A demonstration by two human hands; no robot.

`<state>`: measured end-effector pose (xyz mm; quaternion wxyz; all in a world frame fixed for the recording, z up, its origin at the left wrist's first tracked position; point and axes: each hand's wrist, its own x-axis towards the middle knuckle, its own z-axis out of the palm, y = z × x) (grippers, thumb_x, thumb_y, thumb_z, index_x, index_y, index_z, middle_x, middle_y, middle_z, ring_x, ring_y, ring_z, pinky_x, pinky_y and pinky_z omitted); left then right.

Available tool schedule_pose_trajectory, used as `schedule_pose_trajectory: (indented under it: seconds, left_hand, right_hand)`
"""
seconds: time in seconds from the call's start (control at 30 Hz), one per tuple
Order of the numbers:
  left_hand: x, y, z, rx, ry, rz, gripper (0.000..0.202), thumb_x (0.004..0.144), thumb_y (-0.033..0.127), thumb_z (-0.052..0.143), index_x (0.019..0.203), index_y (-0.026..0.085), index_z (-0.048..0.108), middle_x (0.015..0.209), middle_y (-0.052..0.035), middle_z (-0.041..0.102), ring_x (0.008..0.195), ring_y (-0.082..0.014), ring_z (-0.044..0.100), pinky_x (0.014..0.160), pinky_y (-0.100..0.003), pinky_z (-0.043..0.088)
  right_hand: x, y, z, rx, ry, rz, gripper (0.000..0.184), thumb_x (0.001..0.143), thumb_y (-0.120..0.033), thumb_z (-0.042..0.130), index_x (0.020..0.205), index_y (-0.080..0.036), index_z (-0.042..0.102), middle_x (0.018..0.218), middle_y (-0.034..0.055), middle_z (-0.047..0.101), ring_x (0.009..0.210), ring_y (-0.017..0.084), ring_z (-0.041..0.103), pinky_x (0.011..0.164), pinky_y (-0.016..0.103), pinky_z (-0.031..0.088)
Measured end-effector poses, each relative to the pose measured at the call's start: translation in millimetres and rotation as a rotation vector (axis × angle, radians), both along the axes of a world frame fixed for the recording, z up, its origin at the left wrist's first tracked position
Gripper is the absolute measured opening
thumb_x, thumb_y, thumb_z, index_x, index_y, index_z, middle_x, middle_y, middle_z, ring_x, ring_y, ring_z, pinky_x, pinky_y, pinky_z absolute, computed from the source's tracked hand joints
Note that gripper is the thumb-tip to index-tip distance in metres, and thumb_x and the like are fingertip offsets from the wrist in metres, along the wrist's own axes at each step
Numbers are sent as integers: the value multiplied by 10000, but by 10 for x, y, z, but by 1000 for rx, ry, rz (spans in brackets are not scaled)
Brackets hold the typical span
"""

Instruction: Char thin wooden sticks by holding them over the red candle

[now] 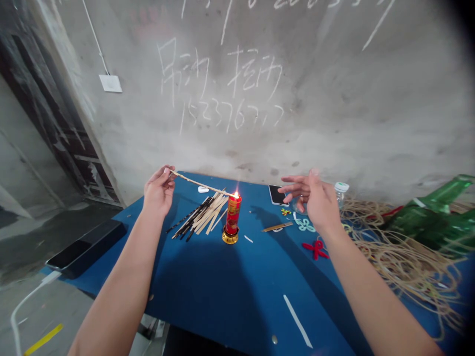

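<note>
On my feed, one thin stick (200, 185) is pinched in my left grip (159, 192), its tip at the flame (236, 195) of one red candle (233, 216) seated in one gold holder (230, 238). My right grip (322, 200) is spread, unclenched. Two green bottles (426, 210): contents unclear.

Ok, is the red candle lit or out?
Lit: a bright flame shows atop the candle, by the tip of the stick in the left hand.

Blue table (196, 287) bears candle (233, 215), sticks (208, 213), apparently a phone (276, 195).

grey wall (326, 118) | chalk characters (220, 74): first 吊, others unclear | chalk number (230, 117): 1523…, rest unclear
</note>
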<state>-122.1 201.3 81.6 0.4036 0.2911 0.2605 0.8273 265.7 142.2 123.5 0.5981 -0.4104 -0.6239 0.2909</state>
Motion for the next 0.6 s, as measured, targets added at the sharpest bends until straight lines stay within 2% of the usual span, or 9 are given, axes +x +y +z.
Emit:
schedule_pose_trajectory:
  seconds: [0.27,0.6]
  left_hand:
    - [-43,-3,2,8,-3,2,106,777,125,822,835,157,739,911,-70,735,750,-92,679,493,-112,432]
    - [-37,-2,-11,15,-1,-3,107,770,133,835,834,153,751,926,-78,737,717,-83,653,486,-125,429]
  right_hand:
    - [18,18,-18,5,-11,-3,808,915,-829,336,969,-167,796,839,159,792,574,191,699,355,266,354]
    - [16,19,-20,9,-16,0,775,925,-811,360,978,-170,794,853,159,792,582,195,701,363,272,352]
